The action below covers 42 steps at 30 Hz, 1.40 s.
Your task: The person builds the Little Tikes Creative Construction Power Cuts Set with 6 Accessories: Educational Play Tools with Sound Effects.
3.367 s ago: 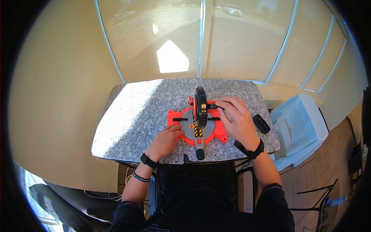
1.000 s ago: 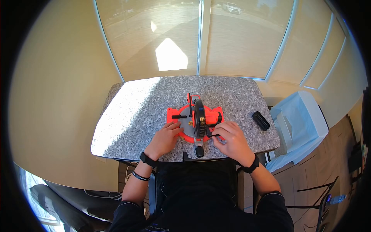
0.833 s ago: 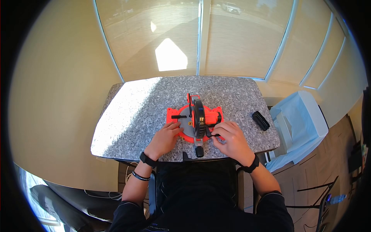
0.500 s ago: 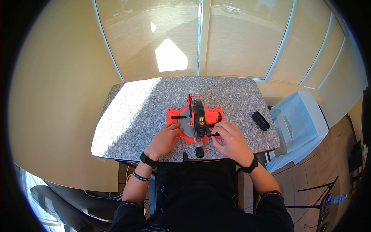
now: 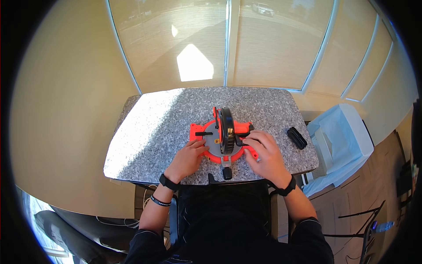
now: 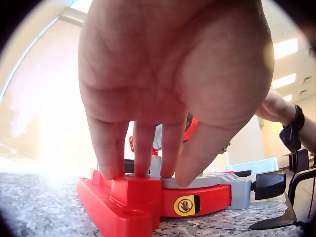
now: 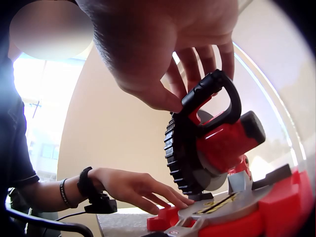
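Observation:
A red, black and grey toy miter saw stands on the granite-patterned table; its black blade guard is partly raised over the round grey turntable. My right hand grips the black loop handle of the saw head, thumb on the near side and fingers behind. Straight fingers of my left hand rest on the left side of the red base and the turntable's edge. A black knob sticks out at the front of the base.
The speckled table ends just in front of the saw. A small black case-like object lies near its right edge. Beside the table stands a bin with a light blue liner. Windows with blinds are behind.
Over 3.4 seconds, the saw head has come down from fully raised, stayed low, then risen partway with my right hand in the last half second. My left hand stays on the base.

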Motion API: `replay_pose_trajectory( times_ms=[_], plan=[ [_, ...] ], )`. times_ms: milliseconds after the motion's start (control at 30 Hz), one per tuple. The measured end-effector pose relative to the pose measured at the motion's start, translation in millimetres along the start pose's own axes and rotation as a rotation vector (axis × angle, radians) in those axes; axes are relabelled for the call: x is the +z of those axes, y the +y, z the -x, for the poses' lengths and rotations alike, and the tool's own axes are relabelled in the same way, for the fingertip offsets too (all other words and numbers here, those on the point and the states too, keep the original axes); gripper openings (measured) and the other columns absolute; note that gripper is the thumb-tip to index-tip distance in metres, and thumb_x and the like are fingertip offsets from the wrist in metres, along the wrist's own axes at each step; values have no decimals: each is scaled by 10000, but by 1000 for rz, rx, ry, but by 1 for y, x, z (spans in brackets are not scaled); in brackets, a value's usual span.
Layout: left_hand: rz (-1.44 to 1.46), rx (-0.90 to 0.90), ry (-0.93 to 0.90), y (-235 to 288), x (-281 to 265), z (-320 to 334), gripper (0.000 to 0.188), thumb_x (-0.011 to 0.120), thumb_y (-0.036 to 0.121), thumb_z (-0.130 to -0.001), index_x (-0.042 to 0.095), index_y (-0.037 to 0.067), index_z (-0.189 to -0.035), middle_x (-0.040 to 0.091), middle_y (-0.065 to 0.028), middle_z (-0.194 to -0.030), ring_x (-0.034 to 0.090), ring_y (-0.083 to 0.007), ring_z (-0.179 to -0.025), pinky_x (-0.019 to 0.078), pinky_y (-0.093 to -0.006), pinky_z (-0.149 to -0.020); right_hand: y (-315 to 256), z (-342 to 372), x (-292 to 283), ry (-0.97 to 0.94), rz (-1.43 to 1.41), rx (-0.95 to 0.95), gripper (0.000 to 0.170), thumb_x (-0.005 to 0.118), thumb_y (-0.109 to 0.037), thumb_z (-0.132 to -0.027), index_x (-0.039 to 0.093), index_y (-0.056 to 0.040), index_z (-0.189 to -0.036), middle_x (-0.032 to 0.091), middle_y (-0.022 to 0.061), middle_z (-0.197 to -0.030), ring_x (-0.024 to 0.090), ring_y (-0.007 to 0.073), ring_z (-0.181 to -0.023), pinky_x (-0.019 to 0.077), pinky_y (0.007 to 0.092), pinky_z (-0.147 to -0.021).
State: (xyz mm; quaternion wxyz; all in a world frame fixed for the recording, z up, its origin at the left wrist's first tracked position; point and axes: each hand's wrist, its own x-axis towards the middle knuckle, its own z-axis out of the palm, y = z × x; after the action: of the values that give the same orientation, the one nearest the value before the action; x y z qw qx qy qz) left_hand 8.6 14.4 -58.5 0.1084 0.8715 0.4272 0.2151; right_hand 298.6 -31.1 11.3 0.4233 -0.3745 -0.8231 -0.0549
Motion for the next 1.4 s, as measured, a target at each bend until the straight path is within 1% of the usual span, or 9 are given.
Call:
replay_pose_trajectory(
  times_ms=[200,267,367,800,967,1133,1267,1333,1400],
  plan=[
    [1,10,3,1,-1,0,393,649,14,-901,694,63,-1289,613,-148,-1439,554,-353,-1349,522,-443,-1077,4,-9,-9,18,-3,-14,361,765,-1,-792,701,-30,-1146,656,133,-1282,610,366,-1262,513,476,-1049],
    [1,7,1,1,-1,0,391,648,16,-903,694,64,-1288,614,-147,-1437,555,-353,-1349,522,-443,-1077,2,-12,-13,17,29,-12,388,758,5,-800,700,-30,-1183,633,152,-1382,569,383,-1344,500,486,-1082],
    [-1,6,4,1,-1,0,387,646,21,-907,695,63,-1289,615,-147,-1436,557,-353,-1346,522,-443,-1076,6,-13,-13,20,7,-4,417,759,1,-807,697,-32,-1218,607,159,-1443,533,394,-1391,487,490,-1107],
    [0,13,21,0,1,0,384,632,23,-909,694,52,-1287,613,-158,-1433,557,-359,-1344,519,-446,-1078,29,-18,-41,91,81,140,559,761,-18,-803,635,-59,-1347,575,152,-1464,507,405,-1404,439,481,-1153],
    [24,31,24,-2,-2,0,383,635,18,-898,697,44,-1275,613,-172,-1427,556,-365,-1343,510,-451,-1083,56,-10,-55,41,206,250,507,782,-56,-812,656,-80,-1303,555,153,-1485,458,417,-1438,412,492,-1175],
    [157,0,37,-4,-6,0,315,682,81,-943,701,48,-1256,616,-175,-1421,584,-384,-1306,510,-448,-1071,96,14,-68,-7,296,330,438,802,-106,-818,685,-96,-1239,554,152,-1492,421,429,-1460,394,508,-1187],
    [208,10,89,3,-16,6,273,693,87,-948,703,34,-1216,631,-184,-1384,617,-387,-1252,527,-450,-1035,133,41,-80,-98,304,454,402,826,-150,-798,698,-89,-1173,591,156,-1457,475,418,-1412,412,489,-1168],
    [231,18,96,8,-23,9,232,659,57,-945,705,21,-1169,670,-177,-1290,645,-387,-1170,545,-456,-974,152,57,-83,-129,274,511,390,834,-161,-788,700,-84,-1146,603,156,-1446,496,412,-1392,417,477,-1162],
    [231,22,103,11,-26,15,211,659,52,-944,709,22,-1146,691,-172,-1227,662,-387,-1114,553,-457,-941,168,71,-87,-116,267,534,349,840,-162,-764,692,-76,-1068,657,157,-1325,573,401,-1275,469,459,-1081]
  ],
)
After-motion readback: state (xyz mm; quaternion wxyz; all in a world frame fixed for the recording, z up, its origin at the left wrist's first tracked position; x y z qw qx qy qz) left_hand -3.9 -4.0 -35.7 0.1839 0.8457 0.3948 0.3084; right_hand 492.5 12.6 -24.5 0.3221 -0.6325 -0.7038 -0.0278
